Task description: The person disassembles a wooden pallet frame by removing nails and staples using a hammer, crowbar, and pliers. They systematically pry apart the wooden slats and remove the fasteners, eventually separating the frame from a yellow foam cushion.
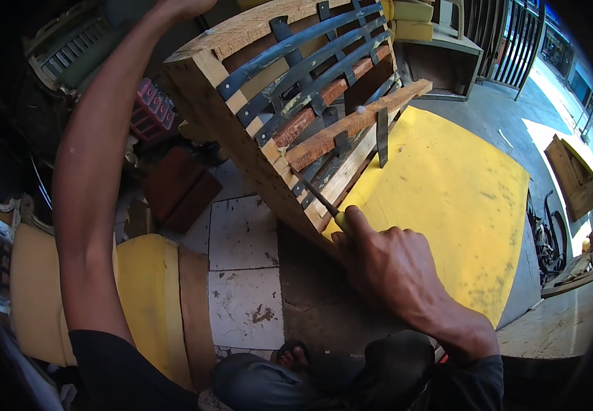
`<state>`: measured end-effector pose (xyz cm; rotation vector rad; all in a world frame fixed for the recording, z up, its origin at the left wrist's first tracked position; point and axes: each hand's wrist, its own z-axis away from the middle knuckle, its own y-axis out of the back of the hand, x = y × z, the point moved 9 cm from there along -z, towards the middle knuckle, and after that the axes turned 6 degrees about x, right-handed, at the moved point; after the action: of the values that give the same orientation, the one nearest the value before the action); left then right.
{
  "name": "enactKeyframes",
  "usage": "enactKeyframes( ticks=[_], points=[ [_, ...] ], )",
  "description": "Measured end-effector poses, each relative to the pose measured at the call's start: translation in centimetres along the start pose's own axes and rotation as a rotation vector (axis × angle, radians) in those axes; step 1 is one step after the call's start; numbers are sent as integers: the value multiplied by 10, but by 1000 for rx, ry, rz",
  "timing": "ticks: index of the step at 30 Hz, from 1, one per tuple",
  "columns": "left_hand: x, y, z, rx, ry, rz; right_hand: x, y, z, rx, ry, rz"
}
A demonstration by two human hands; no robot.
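A wooden seat frame (218, 113) stands tilted in front of me, with dark webbing straps (303, 51) fastened across it. My right hand (396, 264) is closed round the yellow handle of a screwdriver-like tool (320, 200). Its thin metal shaft reaches the frame's side rail, close to the end of a reddish wooden slat (358, 125). One short strap (382, 137) hangs loose over that slat. My left arm stretches up to the far side, where my left hand (190, 5) is cut off by the upper edge near the frame's top corner; its fingers are hidden.
A large yellow foam sheet (447, 205) lies right of the frame. Yellow foam cushioning (149, 301) sits at the left, beside white floor tiles (245, 236). A red bottle crate (151, 113) stands behind. Scrap wood (571, 175) and dark strips (550, 233) lie at the far right.
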<state>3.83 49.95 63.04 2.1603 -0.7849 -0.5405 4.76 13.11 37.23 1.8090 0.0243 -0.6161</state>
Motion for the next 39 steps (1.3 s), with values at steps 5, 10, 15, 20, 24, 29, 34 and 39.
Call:
enactKeyframes(
  ticks=[5,10,15,20,24,29,34,39],
  points=[
    [-18,-98,27,-374,112,565,76,23,-70,7,127,-23],
    [10,-82,31,-219,28,439,152,-32,-123,-222,25,-179],
    [-31,-112,21,-323,61,409,93,-29,-43,40,24,-88],
    [-36,-95,25,-308,20,422,19,1,-27,-28,23,208],
    [-10,-77,33,-273,11,419,11,-5,-2,42,12,367],
    [22,-44,64,-261,215,287,18,27,-33,-88,47,339],
    [4,-56,49,-221,76,286,86,17,-125,69,556,115],
    [-6,-73,36,-171,-16,313,74,4,-72,22,251,172]
  ],
)
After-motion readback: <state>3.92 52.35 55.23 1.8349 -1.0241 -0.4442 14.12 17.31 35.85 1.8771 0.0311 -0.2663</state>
